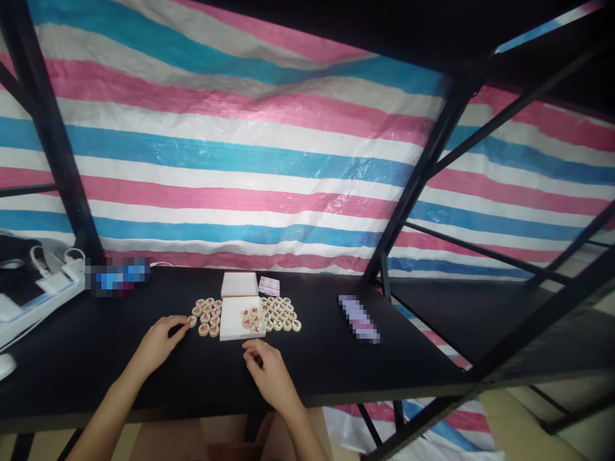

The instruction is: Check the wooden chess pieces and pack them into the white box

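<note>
My left hand (pixel 162 342) is at the left edge of a group of red-marked Chinese chess pieces (pixel 204 328). Its thumb and fingertips close on the outermost piece (pixel 192 321), which rests on the table. In front of a shallow white box (pixel 229 326), my right hand (pixel 266 368) hovers over the dark tabletop, fingers loosely bent and apart, with nothing visible in them. Several red-marked pieces (pixel 247 322) lie in the right half of the box. Rows of black-marked pieces (pixel 287 325) sit against its right side.
Behind the box lies its white lid (pixel 239 284), beside a folded printed paper (pixel 269 286). A blurred-out flat object (pixel 359 319) is on the right. A power strip (pixel 43 301) with plugs and a white mouse (pixel 6 365) are at far left. Black metal posts (pixel 408 192) frame the table (pixel 331 358).
</note>
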The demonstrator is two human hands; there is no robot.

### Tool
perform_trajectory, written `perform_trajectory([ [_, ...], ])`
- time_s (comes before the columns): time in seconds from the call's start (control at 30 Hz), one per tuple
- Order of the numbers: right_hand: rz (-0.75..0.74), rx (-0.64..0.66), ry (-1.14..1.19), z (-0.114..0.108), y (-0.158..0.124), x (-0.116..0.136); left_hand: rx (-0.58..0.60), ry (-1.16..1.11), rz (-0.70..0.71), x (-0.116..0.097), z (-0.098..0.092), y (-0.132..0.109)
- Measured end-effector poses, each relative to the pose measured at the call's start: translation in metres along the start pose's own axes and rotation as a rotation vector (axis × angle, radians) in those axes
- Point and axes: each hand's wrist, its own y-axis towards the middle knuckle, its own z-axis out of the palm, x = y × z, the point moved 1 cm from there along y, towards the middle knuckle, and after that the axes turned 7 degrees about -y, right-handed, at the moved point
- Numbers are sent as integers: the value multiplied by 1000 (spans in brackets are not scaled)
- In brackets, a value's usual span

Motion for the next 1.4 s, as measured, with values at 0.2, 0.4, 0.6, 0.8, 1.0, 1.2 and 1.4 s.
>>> perform_trajectory([
  [0.2,5,6,-7,0,-1,1,35,70,108,4,4,-6],
  [0.4,1,3,-18,-1,0,3,4,163,109,6,8,-3],
  [0.6,-13,6,-36,-1,1,3,214,226,57,0,12,22],
  [0.8,-11,2,-30,-2,0,4,388,244,62,-5,24,45],
  [1.0,-15,1,-43,-2,0,3,382,243,142,-5,27,50],
  [1.2,-24,2,-66,-1,0,3,419,295,165,-20,25,55],
  [1.4,-52,-13,-105,0,-2,6,466,253,155,-18,28,51],
])
